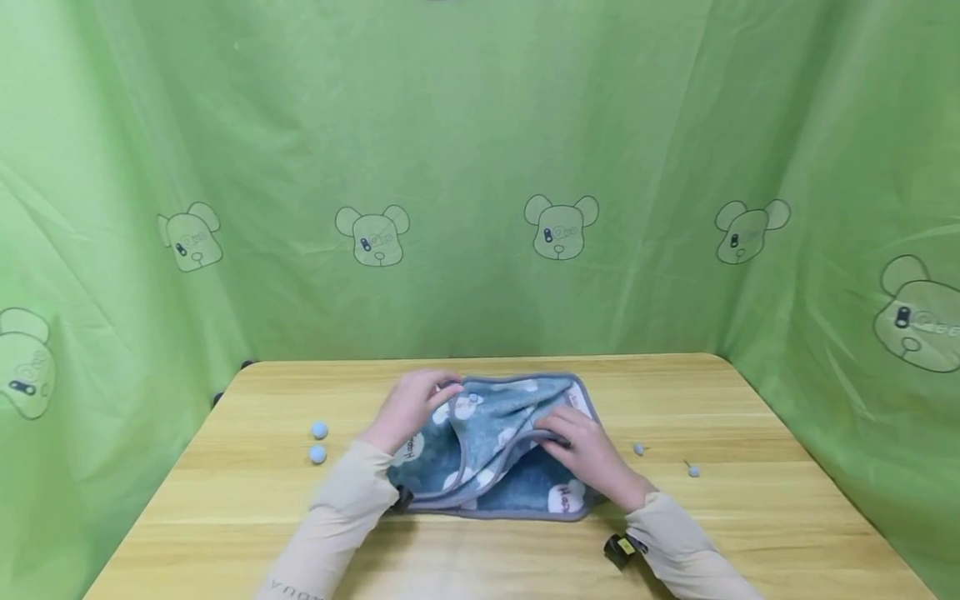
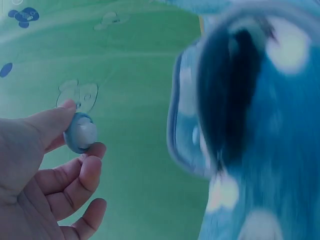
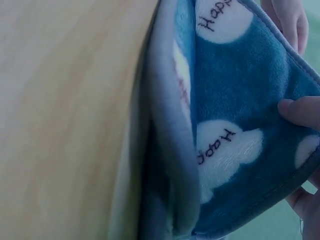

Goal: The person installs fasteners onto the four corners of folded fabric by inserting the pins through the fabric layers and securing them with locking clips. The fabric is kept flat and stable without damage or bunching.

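Note:
A blue plush towel with grey piping and white "Happy" patches lies bunched and partly folded over itself on the table. My left hand is over its far left edge. In the left wrist view, the left thumb and forefinger pinch a small round blue piece with a white centre; its exact kind is unclear. My right hand pinches a raised edge of the towel, thumb on top and fingers below, as the right wrist view shows. Whatever lies beneath the folds is hidden.
Two light blue balls sit left of the towel. On the right lie two smaller blue round pieces with thin stems, one nearer the towel and one farther out. A green curtain surrounds the wooden table.

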The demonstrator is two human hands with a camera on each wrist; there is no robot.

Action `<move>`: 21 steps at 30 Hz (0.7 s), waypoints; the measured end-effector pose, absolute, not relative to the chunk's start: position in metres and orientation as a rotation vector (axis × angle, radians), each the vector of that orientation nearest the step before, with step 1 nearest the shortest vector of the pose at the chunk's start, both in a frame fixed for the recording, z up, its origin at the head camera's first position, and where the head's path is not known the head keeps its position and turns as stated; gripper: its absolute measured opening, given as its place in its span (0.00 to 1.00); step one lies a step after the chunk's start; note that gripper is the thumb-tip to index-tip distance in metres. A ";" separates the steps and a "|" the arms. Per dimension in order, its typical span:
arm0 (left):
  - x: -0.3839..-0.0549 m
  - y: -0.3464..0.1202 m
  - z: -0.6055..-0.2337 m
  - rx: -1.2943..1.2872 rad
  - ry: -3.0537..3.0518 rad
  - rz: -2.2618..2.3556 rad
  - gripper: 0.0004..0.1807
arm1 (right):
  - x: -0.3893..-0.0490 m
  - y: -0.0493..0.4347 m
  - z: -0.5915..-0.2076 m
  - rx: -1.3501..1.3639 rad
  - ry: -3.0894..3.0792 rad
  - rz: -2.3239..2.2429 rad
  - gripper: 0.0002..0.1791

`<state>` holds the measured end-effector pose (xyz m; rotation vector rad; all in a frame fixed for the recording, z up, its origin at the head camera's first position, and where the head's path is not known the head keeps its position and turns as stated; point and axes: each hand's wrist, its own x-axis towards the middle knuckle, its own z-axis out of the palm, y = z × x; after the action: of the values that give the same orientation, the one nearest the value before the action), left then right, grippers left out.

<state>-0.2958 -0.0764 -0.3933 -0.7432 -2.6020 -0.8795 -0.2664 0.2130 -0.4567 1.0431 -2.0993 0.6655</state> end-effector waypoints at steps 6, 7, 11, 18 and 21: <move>-0.300 -0.044 -0.396 -0.811 -2.555 -1.000 0.12 | -0.266 0.214 -0.455 1.052 -2.123 0.670 0.18; -0.300 -0.038 -0.397 -0.820 -2.554 -1.034 0.12 | -0.267 0.215 -0.455 1.051 -2.131 0.673 0.18; -0.302 -0.018 -0.400 -0.803 -2.592 -1.219 0.13 | -0.266 0.217 -0.453 1.048 -2.147 0.683 0.18; -0.303 0.003 -0.405 -0.735 -2.626 -1.439 0.11 | -0.265 0.217 -0.449 1.058 -2.145 0.704 0.16; -0.303 0.007 -0.406 -0.717 -2.627 -1.462 0.10 | -0.266 0.217 -0.448 1.065 -2.142 0.707 0.15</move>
<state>-0.3026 0.0068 -0.4058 -0.7171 -2.6266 -1.4625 -0.2657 0.2167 -0.4481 1.0646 -2.1418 0.7074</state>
